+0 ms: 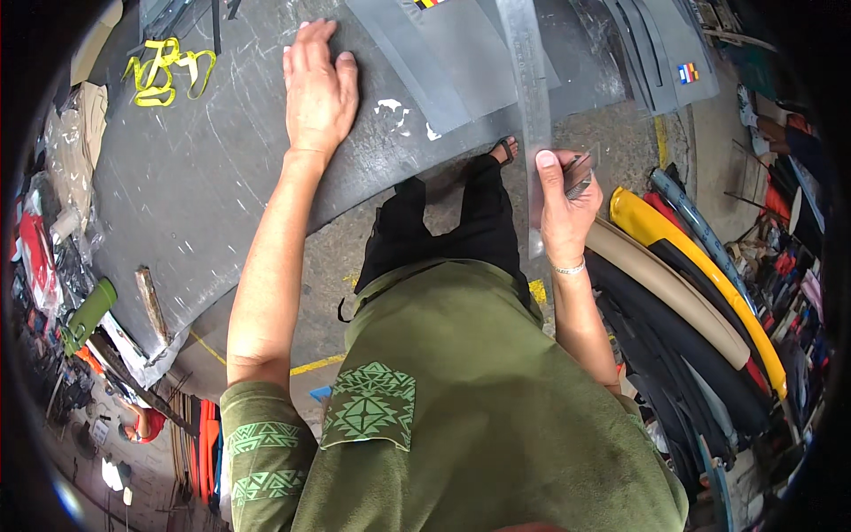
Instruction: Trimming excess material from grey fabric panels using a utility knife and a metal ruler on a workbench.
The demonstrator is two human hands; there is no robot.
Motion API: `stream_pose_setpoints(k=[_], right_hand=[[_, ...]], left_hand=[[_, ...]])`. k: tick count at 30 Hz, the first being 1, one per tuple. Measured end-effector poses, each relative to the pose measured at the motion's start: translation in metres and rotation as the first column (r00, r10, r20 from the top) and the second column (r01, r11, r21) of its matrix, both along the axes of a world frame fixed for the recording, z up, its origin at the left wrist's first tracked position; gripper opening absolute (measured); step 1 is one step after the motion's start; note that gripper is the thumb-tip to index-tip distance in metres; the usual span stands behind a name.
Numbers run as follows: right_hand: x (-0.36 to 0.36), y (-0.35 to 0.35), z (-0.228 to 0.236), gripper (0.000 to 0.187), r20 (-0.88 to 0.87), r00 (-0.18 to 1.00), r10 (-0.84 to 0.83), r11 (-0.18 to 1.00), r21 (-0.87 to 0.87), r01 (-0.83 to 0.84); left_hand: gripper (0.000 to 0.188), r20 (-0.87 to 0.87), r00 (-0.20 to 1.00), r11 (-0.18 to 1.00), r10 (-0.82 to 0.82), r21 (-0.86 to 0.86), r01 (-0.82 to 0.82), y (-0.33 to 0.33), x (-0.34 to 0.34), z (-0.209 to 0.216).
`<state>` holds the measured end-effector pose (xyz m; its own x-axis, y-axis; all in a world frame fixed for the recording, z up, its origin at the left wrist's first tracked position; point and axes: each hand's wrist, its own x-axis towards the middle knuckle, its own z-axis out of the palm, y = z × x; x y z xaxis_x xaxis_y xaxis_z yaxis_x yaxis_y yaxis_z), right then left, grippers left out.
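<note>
My left hand (321, 97) lies palm down on the dark, scuffed tabletop (204, 177), its fingers stretched out and holding nothing. My right hand (569, 199) is closed around the lower part of a long silvery ruler (530, 89), thumb on top, just off the table's near edge. Also in that hand, between the thumb and curled fingers, sits a small dark ridged tool (579, 176), whose kind I cannot make out. Beyond the ruler and partly under it lies a grey sheet (434, 66) with a small multicoloured label at its far end.
A tangled yellow strap (164, 71) lies at the table's far left. More grey pieces (660, 62) with a coloured label hang over the right edge. Rolls of material, one yellow (700, 257) and one beige (669, 293), stand close by my right arm. Clutter lines the left side.
</note>
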<state>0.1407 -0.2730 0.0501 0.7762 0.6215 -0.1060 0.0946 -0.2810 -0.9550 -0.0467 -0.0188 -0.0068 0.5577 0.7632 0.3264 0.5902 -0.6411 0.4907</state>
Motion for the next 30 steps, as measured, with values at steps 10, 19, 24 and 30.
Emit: stream_pose_setpoints(k=[10,19,24,30], right_hand=[[-0.005,-0.005,-0.004,0.024,-0.009,0.999,0.034,0.999,0.005,-0.034],[0.001,-0.013,-0.011,0.024,0.052,0.998,0.031,0.995,-0.091,-0.026],[-0.003,-0.012,-0.013,0.023,-0.005,0.998,0.059,0.995,-0.079,-0.06],[-0.016,-0.006,-0.019,0.023,-0.052,0.995,0.087,0.987,-0.127,-0.093]], left_hand=[[0.043,0.043,0.998,0.999,-0.037,-0.015,0.038,0.001,-0.002,0.006],[0.045,0.101,0.995,0.999,-0.024,-0.043,0.028,-0.005,0.004,0.004],[0.048,0.039,0.999,1.0,-0.017,-0.015,0.017,-0.005,0.003,0.002],[0.048,0.033,0.999,0.999,-0.039,-0.006,0.039,-0.005,0.004,0.003]])
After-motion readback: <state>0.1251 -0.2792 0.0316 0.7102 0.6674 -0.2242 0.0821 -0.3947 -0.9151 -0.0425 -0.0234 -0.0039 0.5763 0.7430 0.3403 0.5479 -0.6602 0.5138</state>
